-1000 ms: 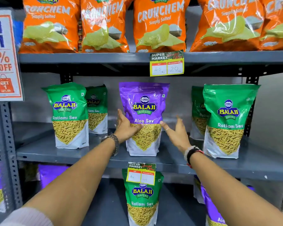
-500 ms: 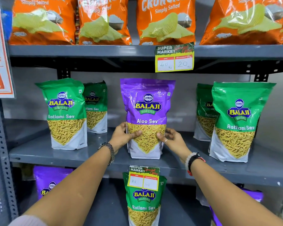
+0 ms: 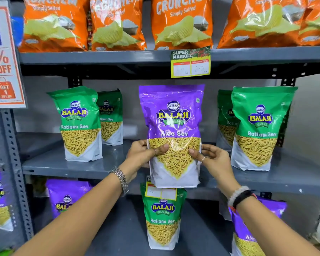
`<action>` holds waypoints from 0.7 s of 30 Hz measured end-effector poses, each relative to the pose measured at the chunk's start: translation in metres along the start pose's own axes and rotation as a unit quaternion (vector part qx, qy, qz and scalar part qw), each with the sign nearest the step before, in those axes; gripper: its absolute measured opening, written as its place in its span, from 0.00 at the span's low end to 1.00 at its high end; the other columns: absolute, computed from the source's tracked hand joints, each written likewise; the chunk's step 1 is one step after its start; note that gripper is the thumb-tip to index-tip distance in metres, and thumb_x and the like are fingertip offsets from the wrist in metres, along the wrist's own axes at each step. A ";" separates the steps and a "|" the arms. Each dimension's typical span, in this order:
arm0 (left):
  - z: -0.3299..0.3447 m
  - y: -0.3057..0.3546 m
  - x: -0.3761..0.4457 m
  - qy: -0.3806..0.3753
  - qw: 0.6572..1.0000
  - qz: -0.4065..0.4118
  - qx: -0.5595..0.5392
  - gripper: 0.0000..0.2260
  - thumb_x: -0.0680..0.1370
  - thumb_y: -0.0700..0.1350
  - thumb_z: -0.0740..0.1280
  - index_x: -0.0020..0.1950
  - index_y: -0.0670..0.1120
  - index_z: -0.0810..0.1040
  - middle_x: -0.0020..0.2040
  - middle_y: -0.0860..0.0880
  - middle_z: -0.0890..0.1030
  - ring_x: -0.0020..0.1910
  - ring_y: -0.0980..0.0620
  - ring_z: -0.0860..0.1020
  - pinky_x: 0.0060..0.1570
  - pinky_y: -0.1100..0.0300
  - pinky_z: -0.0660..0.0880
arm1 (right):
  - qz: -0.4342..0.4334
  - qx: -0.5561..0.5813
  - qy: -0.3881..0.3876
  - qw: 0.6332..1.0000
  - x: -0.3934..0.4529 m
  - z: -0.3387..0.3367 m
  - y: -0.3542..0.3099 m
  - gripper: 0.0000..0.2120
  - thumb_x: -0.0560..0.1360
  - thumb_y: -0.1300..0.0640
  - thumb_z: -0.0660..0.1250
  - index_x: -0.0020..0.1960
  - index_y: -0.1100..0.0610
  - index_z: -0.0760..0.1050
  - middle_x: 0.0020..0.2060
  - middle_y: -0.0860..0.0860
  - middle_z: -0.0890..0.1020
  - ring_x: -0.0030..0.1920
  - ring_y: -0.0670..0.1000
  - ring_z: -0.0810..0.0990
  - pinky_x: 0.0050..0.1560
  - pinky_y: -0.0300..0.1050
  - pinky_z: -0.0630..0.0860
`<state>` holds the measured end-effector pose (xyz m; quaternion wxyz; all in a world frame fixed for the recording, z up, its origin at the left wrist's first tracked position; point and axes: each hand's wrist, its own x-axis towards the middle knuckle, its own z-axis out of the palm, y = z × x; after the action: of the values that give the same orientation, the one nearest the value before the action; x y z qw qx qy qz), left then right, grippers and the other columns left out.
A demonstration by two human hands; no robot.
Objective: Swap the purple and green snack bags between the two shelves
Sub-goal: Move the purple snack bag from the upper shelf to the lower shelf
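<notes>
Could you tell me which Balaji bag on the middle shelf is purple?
The Aloo Sev bag at the centre, held by both hands; the other four there are green Ratlami Sev.

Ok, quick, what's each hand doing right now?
Left hand: closed on the purple Aloo Sev snack bag, left edge.
Right hand: closed on the same bag, right edge.

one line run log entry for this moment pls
phase: lift | left hand + right hand: gripping purple bag | green bag: lower shelf, untouched

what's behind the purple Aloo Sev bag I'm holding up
Behind the purple Aloo Sev bag are the grey back panel and middle shelf. Its bottom covers part of a price tag. Anything directly behind it is hidden.
</notes>
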<state>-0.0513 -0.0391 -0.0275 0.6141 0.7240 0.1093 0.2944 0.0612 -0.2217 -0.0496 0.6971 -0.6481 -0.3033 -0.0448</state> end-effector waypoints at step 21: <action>0.121 -0.214 -0.119 -0.100 0.990 -0.069 -0.065 0.36 0.46 0.57 0.81 0.48 0.49 0.71 0.46 0.52 0.83 0.46 0.57 0.82 0.43 0.66 0.77 | 0.161 -0.065 0.093 0.980 -0.192 -0.109 0.164 0.20 0.60 0.70 0.76 0.46 0.55 0.75 0.29 0.43 0.84 0.31 0.38 0.79 0.34 0.28 0.75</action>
<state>-0.0354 -0.1533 -0.2750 0.6866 0.6992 0.0771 0.1837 0.0198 -0.3613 -0.2831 0.6763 -0.7258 -0.1253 -0.0113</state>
